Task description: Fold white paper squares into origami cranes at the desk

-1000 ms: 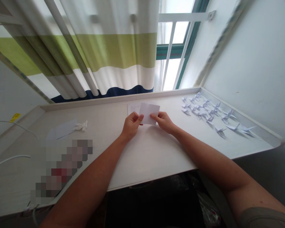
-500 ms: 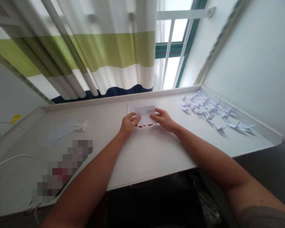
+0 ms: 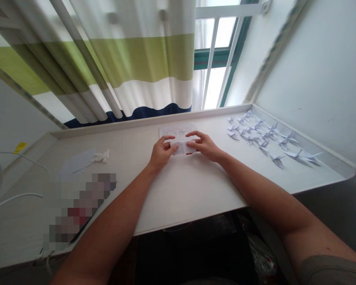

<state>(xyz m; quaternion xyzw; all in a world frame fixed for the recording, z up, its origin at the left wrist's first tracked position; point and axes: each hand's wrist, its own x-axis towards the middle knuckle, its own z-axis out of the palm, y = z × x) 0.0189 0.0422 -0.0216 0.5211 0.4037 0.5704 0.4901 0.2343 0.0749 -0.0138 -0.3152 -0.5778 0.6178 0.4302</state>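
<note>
A small white sheet of paper (image 3: 181, 148) is held between my two hands above the middle of the table, its face showing a faint crease. My left hand (image 3: 162, 150) pinches its left edge, thumb in front. On the right edge, my right hand (image 3: 202, 145) grips with the thumb in front and the index finger raised and curved above. Behind the hands lies a flat sheet with faint printing (image 3: 175, 130), partly covered by them. Several folded white paper cranes (image 3: 264, 144) stand in a group to the right of my right hand.
To the left lie white sheets (image 3: 77, 163) and a crumpled white tissue (image 3: 102, 156). A pixelated object (image 3: 83, 208) rests near the left front edge, with white cables (image 3: 14, 198) beyond it. A raised rim (image 3: 154, 120) runs along the back of the white table (image 3: 178, 198).
The paper in my hands now shows a much shorter face than before. My index fingers have lifted above its top edge, and more of the printed sheet behind is visible.
</note>
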